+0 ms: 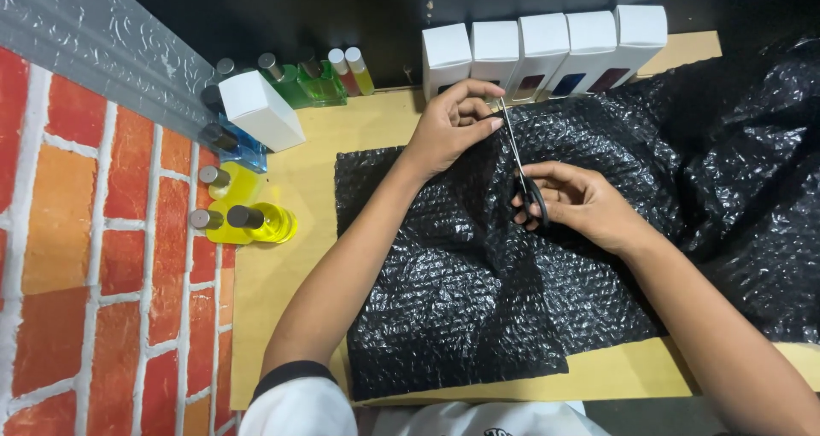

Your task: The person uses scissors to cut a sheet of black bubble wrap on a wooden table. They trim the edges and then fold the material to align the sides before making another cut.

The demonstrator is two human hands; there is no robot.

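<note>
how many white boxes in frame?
6. Five white cardboard boxes stand in a row along the back wall. One more white box lies tilted at left among the coloured bottles. Others may be hidden.

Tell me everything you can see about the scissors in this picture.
The scissors have black plastic-looking loop handles and slim, shiny metal blades. The right hand grips the handles, fingers through the loops. The blades point away from the person, toward the row of white boxes, and look nearly closed. They run along the edge of the black bubble wrap, and the left hand pinches the wrap right at the blade tips.
</note>
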